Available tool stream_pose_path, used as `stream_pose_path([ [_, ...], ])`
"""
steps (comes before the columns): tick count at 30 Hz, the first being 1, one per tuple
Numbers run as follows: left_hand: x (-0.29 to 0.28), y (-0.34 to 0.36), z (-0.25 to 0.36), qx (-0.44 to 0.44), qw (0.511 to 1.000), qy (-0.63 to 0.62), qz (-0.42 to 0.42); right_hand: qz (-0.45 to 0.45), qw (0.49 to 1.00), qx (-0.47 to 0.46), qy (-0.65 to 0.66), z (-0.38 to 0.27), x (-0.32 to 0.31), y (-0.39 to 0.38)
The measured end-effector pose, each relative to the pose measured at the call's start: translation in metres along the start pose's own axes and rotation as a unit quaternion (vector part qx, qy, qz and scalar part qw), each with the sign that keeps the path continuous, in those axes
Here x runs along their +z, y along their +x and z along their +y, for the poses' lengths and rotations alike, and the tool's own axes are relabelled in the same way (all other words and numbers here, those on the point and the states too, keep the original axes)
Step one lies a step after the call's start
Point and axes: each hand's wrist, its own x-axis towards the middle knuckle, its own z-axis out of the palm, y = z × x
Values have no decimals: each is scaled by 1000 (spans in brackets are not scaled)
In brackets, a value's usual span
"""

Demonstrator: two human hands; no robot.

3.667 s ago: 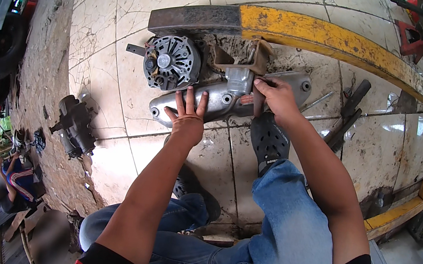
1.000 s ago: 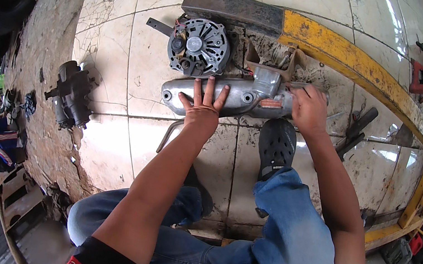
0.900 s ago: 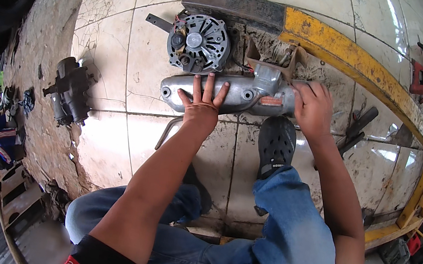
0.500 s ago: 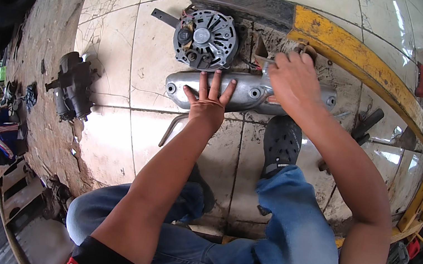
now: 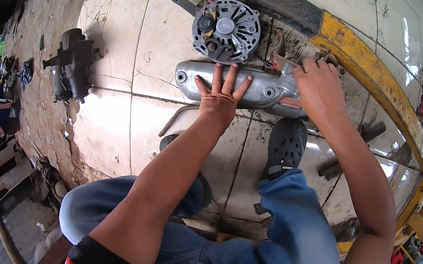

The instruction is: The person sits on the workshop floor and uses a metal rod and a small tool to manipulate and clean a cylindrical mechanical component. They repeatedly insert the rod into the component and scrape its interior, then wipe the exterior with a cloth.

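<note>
The grey metal cover point(image 5: 242, 86) lies lengthwise on the tiled floor point(image 5: 105, 124), just below the alternator point(image 5: 226, 30) and near the yellow beam point(image 5: 369, 69). It looks like cast metal: probably stiff, fairly heavy, smooth and possibly oily; the ends by the bolt holes seem the soundest grips. The left hand point(image 5: 221, 91) rests flat on it, fingers spread wide. The right hand point(image 5: 316, 85) covers its right end, fingers curled; whether it grips anything cannot be told. The cover's right end and underside are hidden.
</note>
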Motion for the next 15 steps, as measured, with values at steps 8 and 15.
stream_pose_path([
  [8,3,3,3,4,1000,-14,23,39,999,-30,-2,-2,18,14],
  [15,0,0,1,23,999,-26,8,27,999,-14,10,-2,15,4],
])
